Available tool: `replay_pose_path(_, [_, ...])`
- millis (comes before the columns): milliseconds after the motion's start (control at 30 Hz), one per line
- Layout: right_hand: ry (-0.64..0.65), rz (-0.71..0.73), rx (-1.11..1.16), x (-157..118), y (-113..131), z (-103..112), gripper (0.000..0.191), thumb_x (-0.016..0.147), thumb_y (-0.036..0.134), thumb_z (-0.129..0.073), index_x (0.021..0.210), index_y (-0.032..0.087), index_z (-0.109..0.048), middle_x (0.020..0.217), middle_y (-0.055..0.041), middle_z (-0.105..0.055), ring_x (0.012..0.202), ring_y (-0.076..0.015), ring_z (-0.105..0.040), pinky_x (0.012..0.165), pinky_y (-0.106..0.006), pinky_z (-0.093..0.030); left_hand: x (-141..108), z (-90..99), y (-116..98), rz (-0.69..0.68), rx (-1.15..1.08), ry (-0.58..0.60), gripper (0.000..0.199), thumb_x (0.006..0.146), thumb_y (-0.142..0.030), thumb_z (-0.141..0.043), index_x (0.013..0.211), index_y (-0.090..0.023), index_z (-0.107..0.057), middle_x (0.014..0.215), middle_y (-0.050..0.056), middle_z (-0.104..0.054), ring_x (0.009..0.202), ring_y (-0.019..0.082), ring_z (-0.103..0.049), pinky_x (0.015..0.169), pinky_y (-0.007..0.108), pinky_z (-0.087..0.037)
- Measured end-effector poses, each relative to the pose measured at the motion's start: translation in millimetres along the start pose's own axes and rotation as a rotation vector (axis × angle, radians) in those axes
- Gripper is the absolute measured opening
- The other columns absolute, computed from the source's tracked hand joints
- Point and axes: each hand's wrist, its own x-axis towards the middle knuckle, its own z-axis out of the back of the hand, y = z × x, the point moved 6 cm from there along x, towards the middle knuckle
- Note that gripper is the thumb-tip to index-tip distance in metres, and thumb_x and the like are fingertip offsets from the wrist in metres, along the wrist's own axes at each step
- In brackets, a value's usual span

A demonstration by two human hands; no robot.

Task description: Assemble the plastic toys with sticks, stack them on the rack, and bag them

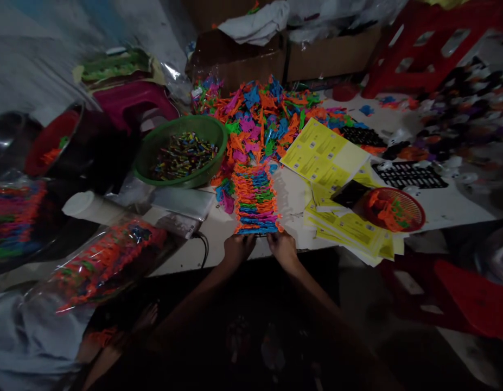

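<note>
A long block of small plastic toys (257,198) in orange, pink, green and blue stands in tight rows on the white table. A thin dark edge, perhaps of a rack, shows at its near end. My left hand (239,248) grips the near left corner of this block, fingers curled. At the near right corner, my right hand (282,247) is closed in the same way. The fingertips of both hands are partly hidden and dim. Just beyond the block lies a big loose heap of the same toys (251,122).
A green basin (221,155) of small colourful pieces stands left. Nearby are a clear bag of toys (108,260) and a white roll (82,205). Yellow printed sheets (324,152), a red basket (420,214) and a black slotted tray (412,175) lie right. Another person sits lower left.
</note>
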Motion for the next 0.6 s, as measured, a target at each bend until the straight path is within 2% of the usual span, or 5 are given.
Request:
replay_pose_path(233, [-0.028, -0.019, -0.062, -3.1, 3.6, 0.1, 0.030, 0.083, 0.029, -0.043, 0.100, 0.014, -0.062, 0.092, -0.0105, -0.067, 0.082, -0.0175, -0.062, 0.068, -0.022, -0.040, 0.1, 0.1, 1.0, -0.021, -0.021, 0.043, 0.037, 0.083, -0.045, -0.041, 0.085, -0.020, -0.069, 0.084, 0.008, -0.068, 0.079, 0.018, -0.063, 0.066, 0.024, -0.041])
replay_pose_path(367, [0.002, -0.087, -0.128, -16.3, -8.9, 10.2, 0.030, 0.083, 0.033, -0.043, 0.089, 0.015, -0.066, 0.084, -0.0097, -0.068, 0.074, -0.0170, -0.063, 0.061, -0.022, -0.038, 22.6, 29.2, 34.5, -0.081, -0.062, 0.110, 0.025, 0.080, -0.037, -0.049, 0.086, -0.023, -0.068, 0.087, 0.003, -0.068, 0.081, 0.015, -0.061, 0.071, 0.022, -0.043])
replay_pose_path(433, [0.009, -0.144, -0.159, -22.4, -20.5, 17.0, 0.031, 0.083, 0.034, -0.042, 0.081, 0.017, -0.067, 0.080, -0.0086, -0.069, 0.070, -0.0166, -0.063, 0.057, -0.022, -0.037, 43.7, 57.9, 63.1, 0.024, -0.023, -0.017, 0.031, 0.084, -0.031, -0.041, 0.099, -0.016, -0.064, 0.098, 0.008, -0.065, 0.090, 0.018, -0.059, 0.079, 0.026, -0.042])
replay_pose_path(500, [0.025, -0.145, -0.165, -25.8, -28.4, 22.0, 0.031, 0.083, 0.034, -0.041, 0.079, 0.018, -0.067, 0.079, -0.0074, -0.069, 0.070, -0.0168, -0.063, 0.057, -0.022, -0.036, 63.0, 87.4, 90.8, 0.204, 0.097, -0.249, 0.040, 0.085, -0.032, -0.038, 0.114, -0.009, -0.054, 0.115, 0.016, -0.057, 0.106, 0.024, -0.051, 0.090, 0.034, -0.038])
replay_pose_path(600, [0.079, -0.074, -0.107, -27.8, -32.3, 24.3, 0.028, 0.083, 0.034, -0.042, 0.085, 0.022, -0.067, 0.082, -0.0043, -0.070, 0.076, -0.0168, -0.064, 0.060, -0.022, -0.038, 86.3, 95.7, 116.0, 0.436, 0.286, -0.265, 0.056, 0.085, -0.039, -0.036, 0.122, 0.003, -0.042, 0.126, 0.029, -0.042, 0.118, 0.036, -0.038, 0.092, 0.047, -0.033])
